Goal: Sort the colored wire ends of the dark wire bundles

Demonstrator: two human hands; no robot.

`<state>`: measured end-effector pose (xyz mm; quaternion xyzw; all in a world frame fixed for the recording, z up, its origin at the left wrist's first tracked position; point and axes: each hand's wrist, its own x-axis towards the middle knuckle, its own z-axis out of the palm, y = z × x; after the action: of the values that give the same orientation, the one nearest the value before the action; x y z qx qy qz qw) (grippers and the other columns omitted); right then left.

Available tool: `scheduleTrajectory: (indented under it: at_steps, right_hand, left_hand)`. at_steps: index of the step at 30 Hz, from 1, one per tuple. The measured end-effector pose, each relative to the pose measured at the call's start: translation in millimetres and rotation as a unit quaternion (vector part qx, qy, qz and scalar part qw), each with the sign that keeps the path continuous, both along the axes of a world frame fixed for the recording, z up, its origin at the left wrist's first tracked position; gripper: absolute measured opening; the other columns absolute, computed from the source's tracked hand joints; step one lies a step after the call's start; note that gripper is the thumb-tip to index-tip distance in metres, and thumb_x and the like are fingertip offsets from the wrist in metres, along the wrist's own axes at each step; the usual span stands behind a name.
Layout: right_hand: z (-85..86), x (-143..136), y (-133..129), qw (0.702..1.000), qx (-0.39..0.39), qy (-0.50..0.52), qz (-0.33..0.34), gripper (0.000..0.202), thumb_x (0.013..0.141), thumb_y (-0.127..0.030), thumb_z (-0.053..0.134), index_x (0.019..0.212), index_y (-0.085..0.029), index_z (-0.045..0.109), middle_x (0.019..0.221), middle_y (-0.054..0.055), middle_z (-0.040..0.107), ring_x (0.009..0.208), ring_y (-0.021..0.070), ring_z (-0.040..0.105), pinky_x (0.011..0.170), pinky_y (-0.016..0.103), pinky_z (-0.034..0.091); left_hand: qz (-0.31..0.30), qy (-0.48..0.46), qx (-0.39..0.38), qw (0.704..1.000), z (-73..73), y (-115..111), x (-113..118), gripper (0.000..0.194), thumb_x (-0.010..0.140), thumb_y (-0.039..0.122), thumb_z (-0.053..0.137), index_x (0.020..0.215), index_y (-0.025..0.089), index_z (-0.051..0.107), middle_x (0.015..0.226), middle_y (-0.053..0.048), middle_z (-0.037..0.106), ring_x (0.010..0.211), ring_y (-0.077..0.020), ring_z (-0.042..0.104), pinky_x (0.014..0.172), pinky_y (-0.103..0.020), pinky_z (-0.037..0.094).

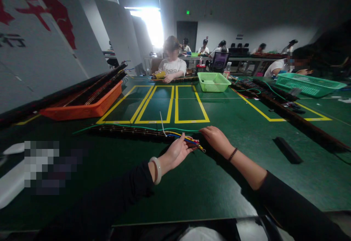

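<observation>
My left hand [177, 151] is closed around a bundle of yellow, blue and red wires [176, 135], whose ends with ring terminals stick out to the right of the fingers. Between the fingertips of my right hand [218, 139] is the end of a long green wire [142, 127]. That wire runs left along a dark wire harness [123, 132] lying on the table. A white cable tie [162, 121] stands up from the harness, just left of my left hand. The fingers of my right hand partly hide the green wire's tip.
An orange basket [82, 110] with long dark harnesses stands at left. Yellow tape rectangles [172, 106] mark the green table [192, 193]. Farther back are a light green basket [214, 84], a bottle [227, 70] and a seated person [173, 65]. A dark block [287, 149] lies at right.
</observation>
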<state>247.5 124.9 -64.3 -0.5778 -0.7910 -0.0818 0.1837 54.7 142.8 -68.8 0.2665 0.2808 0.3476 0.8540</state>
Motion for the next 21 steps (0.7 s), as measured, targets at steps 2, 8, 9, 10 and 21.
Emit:
scheduleTrajectory:
  at_steps: [2, 8, 9, 10, 21]
  right_hand:
    - [-1.6, 0.0, 2.4, 1.000, -0.012, -0.021, 0.001, 0.023, 0.087, -0.008, 0.047, 0.100, -0.016, 0.065, 0.090, 0.008, 0.066, 0.085, 0.0186, 0.058, 0.079, 0.029, 0.043]
    - [-6.4, 1.3, 7.6, 0.997, -0.027, -0.070, 0.002, 0.026, 0.086, -0.011, 0.051, 0.106, -0.017, 0.065, 0.094, 0.008, 0.066, 0.088, 0.0205, 0.056, 0.081, 0.031, 0.041]
    - [-6.7, 1.1, 7.6, 0.997, -0.026, -0.072, 0.002, 0.026, 0.086, -0.012, 0.052, 0.107, -0.017, 0.065, 0.094, 0.009, 0.066, 0.088, 0.0207, 0.056, 0.082, 0.031, 0.041]
    - [-6.7, 0.7, 7.2, 0.997, -0.022, -0.070, 0.000, 0.025, 0.086, -0.013, 0.052, 0.106, -0.017, 0.066, 0.094, 0.009, 0.066, 0.088, 0.0210, 0.056, 0.082, 0.032, 0.041]
    - [12.4, -8.8, -12.4, 0.986, -0.010, 0.137, 0.093, 0.017, 0.088, -0.031, 0.053, 0.085, -0.017, 0.062, 0.079, 0.004, 0.061, 0.076, 0.0159, 0.055, 0.071, 0.029, 0.044]
  left_hand:
    - [-0.004, -0.004, -0.006, 1.000, 0.5, 0.0, -0.3, 0.030, 0.091, 0.036, 0.042, 0.090, 0.009, 0.056, 0.091, -0.015, 0.064, 0.090, -0.0212, 0.062, 0.092, -0.039, 0.044]
    - [-0.029, -0.010, -0.003, 1.000, 0.2, 1.7, -2.0, 0.032, 0.091, 0.036, 0.043, 0.094, 0.007, 0.056, 0.096, -0.016, 0.063, 0.094, -0.0223, 0.061, 0.094, -0.040, 0.043]
    - [-0.030, -0.011, -0.003, 0.999, -0.2, 2.0, -2.1, 0.032, 0.091, 0.036, 0.043, 0.095, 0.008, 0.056, 0.097, -0.016, 0.063, 0.094, -0.0224, 0.061, 0.094, -0.040, 0.043]
    - [-0.031, -0.011, -0.002, 0.999, -0.5, 2.2, -2.1, 0.032, 0.091, 0.036, 0.043, 0.095, 0.008, 0.056, 0.097, -0.016, 0.063, 0.095, -0.0224, 0.061, 0.095, -0.040, 0.043]
    - [-0.050, -0.022, 0.007, 0.998, 0.9, 1.3, -2.7, 0.037, 0.092, 0.036, 0.039, 0.108, 0.006, 0.055, 0.113, -0.019, 0.059, 0.109, -0.0233, 0.055, 0.101, -0.040, 0.038]
